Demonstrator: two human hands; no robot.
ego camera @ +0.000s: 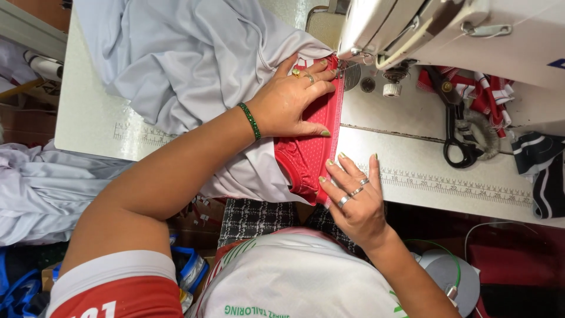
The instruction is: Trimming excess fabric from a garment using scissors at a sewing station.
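Observation:
A red mesh fabric piece lies on the white sewing table, joined to a light grey garment. My left hand, with a green bracelet and a ring, presses flat on the red fabric near the needle of the white sewing machine. My right hand, wearing rings, pinches the fabric's striped edge at the table's front edge. The needle area is partly hidden by the machine head.
Black scissors and red-and-white trim scraps lie under the machine arm. A printed ruler strip runs along the table front. Dark fabric sits at right. More grey cloth is heaped at left.

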